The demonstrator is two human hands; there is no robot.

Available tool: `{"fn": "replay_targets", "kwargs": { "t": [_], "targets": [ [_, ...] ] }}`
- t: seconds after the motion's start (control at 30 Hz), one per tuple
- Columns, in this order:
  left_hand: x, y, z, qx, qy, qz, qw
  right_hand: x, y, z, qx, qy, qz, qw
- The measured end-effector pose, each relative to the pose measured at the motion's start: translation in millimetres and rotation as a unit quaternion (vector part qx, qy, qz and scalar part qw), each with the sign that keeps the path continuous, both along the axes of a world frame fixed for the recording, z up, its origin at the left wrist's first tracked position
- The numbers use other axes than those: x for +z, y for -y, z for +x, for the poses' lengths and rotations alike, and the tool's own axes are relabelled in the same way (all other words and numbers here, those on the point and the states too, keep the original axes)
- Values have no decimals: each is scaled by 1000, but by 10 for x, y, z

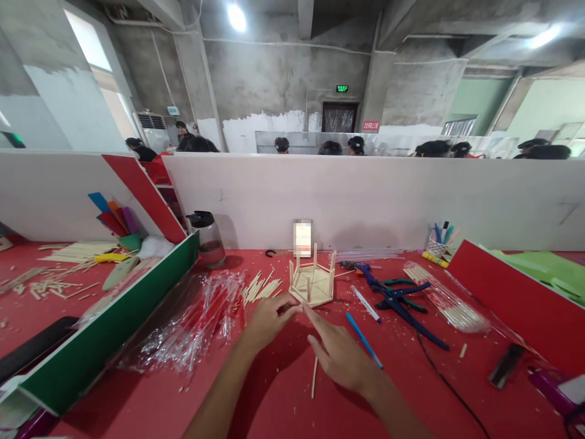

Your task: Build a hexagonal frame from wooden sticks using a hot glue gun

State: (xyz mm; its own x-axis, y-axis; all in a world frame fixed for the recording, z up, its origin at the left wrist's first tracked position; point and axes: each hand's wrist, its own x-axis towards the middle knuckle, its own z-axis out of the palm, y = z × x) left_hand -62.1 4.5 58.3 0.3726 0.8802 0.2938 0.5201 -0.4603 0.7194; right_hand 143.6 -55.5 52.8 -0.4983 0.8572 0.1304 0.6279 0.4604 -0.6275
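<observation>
A small hexagonal frame of wooden sticks (320,297) stands on the red table, with a slatted floor and several short upright posts at its corners. My left hand (269,320) is at its front left edge, thumb and index finger brought together; anything between them is too small to make out. My right hand (340,350) reaches in from the right. Its index finger is stretched out to the front edge, close to my left fingertips, and its thumb is held apart. A loose wooden stick (314,378) lies below my right hand.
Left of the frame are cut sticks (260,286), crumpled plastic wrapping (196,317) and a glass jug (211,247). A phone (303,238) leans behind. To the right lie a white marker (367,305), a blue pen (364,340), blue-handled pliers (402,299) and bagged sticks (448,299).
</observation>
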Motion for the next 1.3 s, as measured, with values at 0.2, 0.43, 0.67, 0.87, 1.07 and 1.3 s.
{"fn": "replay_targets", "kwargs": {
  "t": [0.2,0.43,0.67,0.87,1.07,1.3],
  "targets": [
    [-88,9,132,-26,19,-27,999,-23,-77,37,-49,15,26,998],
    [-181,28,229,12,-17,11,1000,-71,-120,69,-74,-3,34,997],
    [-269,11,282,37,-28,12,999,-115,-147,74,-78,-22,38,996],
    [-296,-49,182,75,-134,55,987,-197,-258,103,-154,22,19,988],
    [-362,-71,137,77,-254,69,962,-171,-337,67,-152,43,2,987],
    [-401,-77,143,61,-275,82,956,-222,-410,51,-158,35,0,987]
  ]
}}
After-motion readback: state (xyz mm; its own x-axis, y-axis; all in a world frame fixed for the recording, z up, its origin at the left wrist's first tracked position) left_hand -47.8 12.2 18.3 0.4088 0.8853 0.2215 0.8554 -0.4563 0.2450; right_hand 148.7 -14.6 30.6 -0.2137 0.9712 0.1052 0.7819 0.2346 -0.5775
